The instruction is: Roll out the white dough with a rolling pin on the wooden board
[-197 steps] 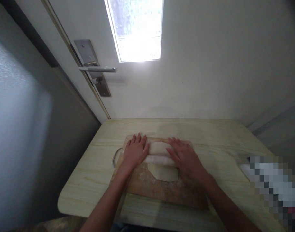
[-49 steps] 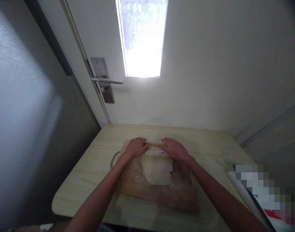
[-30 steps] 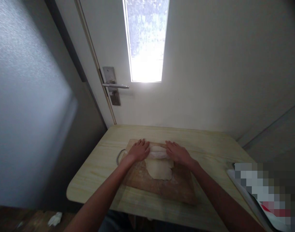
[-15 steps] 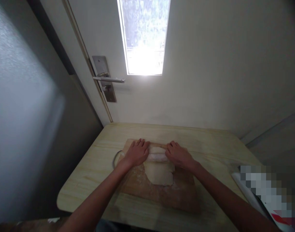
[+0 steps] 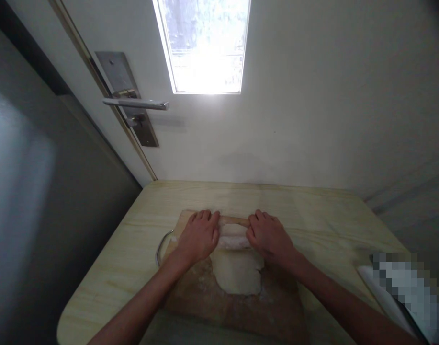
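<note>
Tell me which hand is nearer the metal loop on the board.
The left hand, on the rolling pin end beside the metal loop; the right hand presses the opposite end, above the dough.

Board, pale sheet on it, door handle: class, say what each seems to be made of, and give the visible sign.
Board: probably wood, matt brown, dusted with white powder. Pale sheet: likely dough, soft and matt, with a ragged edge, lying flat on the board. Door handle: metal, brushed silver finish with a bright glint along the lever.
</note>
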Motion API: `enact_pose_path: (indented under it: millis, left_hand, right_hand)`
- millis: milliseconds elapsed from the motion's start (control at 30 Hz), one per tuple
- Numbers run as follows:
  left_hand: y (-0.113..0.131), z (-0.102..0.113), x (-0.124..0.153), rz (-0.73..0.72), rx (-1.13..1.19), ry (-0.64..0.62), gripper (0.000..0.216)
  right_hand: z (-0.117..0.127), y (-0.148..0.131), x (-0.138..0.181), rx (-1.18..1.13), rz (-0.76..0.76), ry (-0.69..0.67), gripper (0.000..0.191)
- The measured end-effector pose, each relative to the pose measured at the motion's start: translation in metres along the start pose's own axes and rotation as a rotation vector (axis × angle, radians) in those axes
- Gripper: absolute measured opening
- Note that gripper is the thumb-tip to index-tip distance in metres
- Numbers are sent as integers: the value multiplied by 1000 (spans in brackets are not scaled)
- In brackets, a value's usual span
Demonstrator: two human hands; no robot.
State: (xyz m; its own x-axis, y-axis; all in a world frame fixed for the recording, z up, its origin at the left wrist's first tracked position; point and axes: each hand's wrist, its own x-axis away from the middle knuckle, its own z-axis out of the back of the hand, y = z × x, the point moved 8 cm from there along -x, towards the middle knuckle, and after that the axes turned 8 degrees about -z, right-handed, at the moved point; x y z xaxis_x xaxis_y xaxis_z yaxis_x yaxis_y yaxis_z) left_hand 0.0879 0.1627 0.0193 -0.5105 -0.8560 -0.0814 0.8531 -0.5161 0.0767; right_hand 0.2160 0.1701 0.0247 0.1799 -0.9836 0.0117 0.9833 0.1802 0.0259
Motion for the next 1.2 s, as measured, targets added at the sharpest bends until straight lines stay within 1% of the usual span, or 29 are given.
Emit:
enact_pose_path:
  millis: [100,200,400,600,733,833,1067,1200]
  left_hand:
    - [-4,-1,-3,22,8,2,41]
    - [-7,0,-6,49,16,8,39]
    - [-13,3,-12,127,28,-14,29]
    - [-21,5,-20,221,-5,-78,21]
    - [-25,6,-24,242,-31,-88,20]
    - [-29,3,-28,252,-27,-99,18]
    - [-36,6,-36,285,-70,-24,22]
    - [-38,3,-34,288,-34,-19,25]
  right_hand:
    - [0,0,-4,-4,-7,-9,25]
    - [0,1,-8,-14,-1,-6,26]
    - [0,1,-14,-13,4,5,35]
    - [-4,3,-21,-20,-30,-14,42]
    - [-5,4,-25,2,-42,-9,52]
    - [-4,3,-27,28,-45,5,55]
    - [5,4,-30,-8,-88,32,57]
    - [6,4,-26,-41,-84,32,53]
